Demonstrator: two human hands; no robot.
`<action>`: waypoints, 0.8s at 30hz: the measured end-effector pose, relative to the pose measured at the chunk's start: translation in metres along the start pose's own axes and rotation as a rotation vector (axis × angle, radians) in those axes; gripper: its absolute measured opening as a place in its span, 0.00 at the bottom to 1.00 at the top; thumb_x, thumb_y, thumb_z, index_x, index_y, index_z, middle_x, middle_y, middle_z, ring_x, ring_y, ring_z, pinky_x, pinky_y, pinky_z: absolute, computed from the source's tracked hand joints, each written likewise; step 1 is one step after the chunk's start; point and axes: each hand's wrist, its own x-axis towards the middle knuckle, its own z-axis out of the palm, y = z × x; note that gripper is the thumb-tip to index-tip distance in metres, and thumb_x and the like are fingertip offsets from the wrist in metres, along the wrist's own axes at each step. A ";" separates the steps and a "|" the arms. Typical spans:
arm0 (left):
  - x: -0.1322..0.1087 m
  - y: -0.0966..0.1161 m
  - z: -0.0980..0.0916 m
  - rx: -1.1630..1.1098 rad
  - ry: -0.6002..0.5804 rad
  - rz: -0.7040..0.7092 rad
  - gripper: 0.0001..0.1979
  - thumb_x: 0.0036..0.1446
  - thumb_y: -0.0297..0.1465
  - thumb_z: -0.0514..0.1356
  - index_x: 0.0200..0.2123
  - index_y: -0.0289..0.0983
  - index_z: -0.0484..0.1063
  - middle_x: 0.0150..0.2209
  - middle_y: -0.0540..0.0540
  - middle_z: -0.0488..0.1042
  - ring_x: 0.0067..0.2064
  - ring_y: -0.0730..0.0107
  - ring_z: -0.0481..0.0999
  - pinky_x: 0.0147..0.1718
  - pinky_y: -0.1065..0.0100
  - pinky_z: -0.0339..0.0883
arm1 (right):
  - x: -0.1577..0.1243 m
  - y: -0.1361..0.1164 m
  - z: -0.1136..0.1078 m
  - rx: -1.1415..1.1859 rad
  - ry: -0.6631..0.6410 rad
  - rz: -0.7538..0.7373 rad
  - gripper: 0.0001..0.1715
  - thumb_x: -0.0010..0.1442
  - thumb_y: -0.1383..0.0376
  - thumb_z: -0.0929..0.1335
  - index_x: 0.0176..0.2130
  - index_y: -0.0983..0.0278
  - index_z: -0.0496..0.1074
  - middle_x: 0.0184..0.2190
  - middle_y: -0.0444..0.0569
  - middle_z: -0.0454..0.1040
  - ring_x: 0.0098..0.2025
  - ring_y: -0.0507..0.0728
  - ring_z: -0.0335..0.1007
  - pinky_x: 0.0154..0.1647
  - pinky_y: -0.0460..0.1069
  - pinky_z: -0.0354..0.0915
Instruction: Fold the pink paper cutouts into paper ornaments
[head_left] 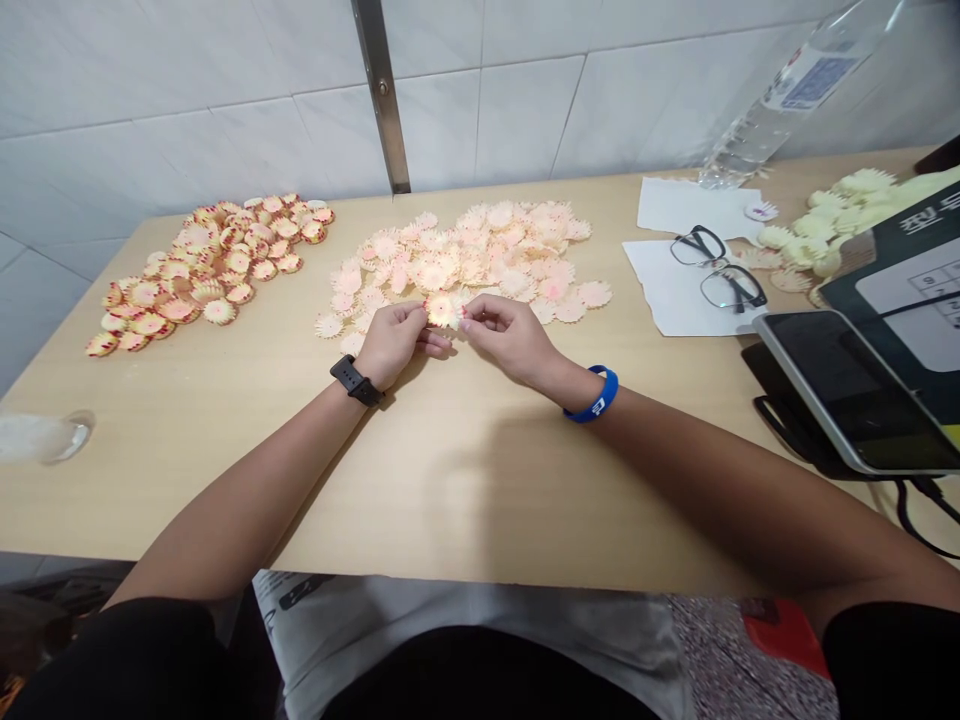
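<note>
Between my two hands is a small cream flower-shaped piece (444, 309) with a toothed edge and touches of red at its sides. My left hand (394, 340), with a black watch at the wrist, pinches its left edge. The right edge is between the thumb and fingers of my right hand (504, 338), above a blue wristband. Just behind them spreads a heap of pale pink flower-shaped pieces (517, 250). Farther left lies a second pile of similar pieces with red-tipped edges (199, 262).
At the right are glasses (731, 285) on white paper (660, 290), a water bottle (787, 100), pale green flower pieces (840, 215) and a propped phone (855, 385) with a cable. A clear cup (45, 437) lies at the left. A tiled wall (525, 90) borders the table.
</note>
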 end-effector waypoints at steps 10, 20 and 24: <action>-0.001 -0.001 0.000 -0.037 -0.018 0.018 0.05 0.53 0.28 0.59 0.28 0.34 0.65 0.22 0.49 0.73 0.27 0.69 0.79 0.26 0.71 0.74 | 0.005 0.000 -0.007 0.141 -0.138 0.152 0.11 0.55 0.63 0.69 0.26 0.63 0.64 0.19 0.38 0.59 0.22 0.48 0.53 0.23 0.46 0.50; -0.007 -0.001 0.003 0.065 -0.091 0.129 0.12 0.53 0.26 0.60 0.43 0.34 0.68 0.24 0.52 0.73 0.25 0.73 0.76 0.26 0.70 0.73 | 0.004 0.001 -0.006 0.153 -0.234 0.117 0.11 0.58 0.60 0.69 0.29 0.65 0.69 0.25 0.43 0.68 0.26 0.48 0.58 0.26 0.46 0.52; -0.006 -0.001 0.003 0.126 -0.046 0.186 0.11 0.53 0.27 0.61 0.40 0.35 0.66 0.22 0.55 0.70 0.22 0.76 0.73 0.21 0.75 0.66 | 0.004 0.003 -0.009 0.142 -0.260 0.107 0.13 0.58 0.58 0.70 0.30 0.65 0.69 0.25 0.43 0.67 0.27 0.49 0.59 0.27 0.46 0.53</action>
